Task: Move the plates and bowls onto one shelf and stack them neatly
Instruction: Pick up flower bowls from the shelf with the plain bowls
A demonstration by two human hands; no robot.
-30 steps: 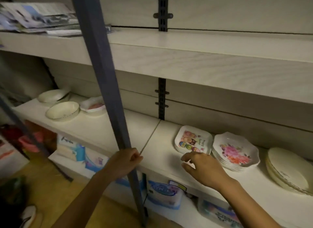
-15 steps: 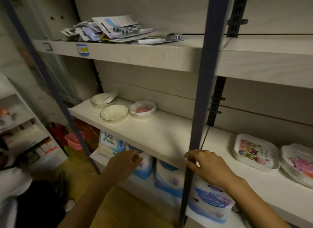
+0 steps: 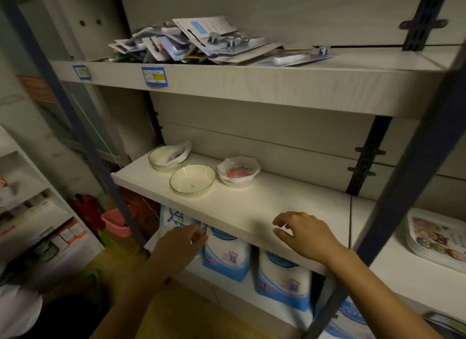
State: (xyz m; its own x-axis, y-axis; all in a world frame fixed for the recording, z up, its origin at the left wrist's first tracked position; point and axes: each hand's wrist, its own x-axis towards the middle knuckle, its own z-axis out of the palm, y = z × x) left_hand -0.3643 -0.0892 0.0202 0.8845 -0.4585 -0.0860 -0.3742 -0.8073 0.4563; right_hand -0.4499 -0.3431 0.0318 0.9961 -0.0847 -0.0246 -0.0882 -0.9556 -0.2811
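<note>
So the dark-rimmed bowls (image 3: 193, 179) and the flowery bowl stack (image 3: 238, 172) sit far left on the middle shelf (image 3: 254, 207), with the cartoon plates (image 3: 440, 239) way off right. The left hand (image 3: 180, 248) and right hand (image 3: 306, 235) are at its near edge, loosely curled, holding nothing.

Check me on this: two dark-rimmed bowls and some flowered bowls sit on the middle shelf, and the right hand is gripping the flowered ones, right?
Only the grip is wrong. In the head view the right hand holds nothing: it hovers over the front edge of the middle shelf, well apart from the flowered bowls. The two dark-rimmed bowls do sit there beside them.
</note>
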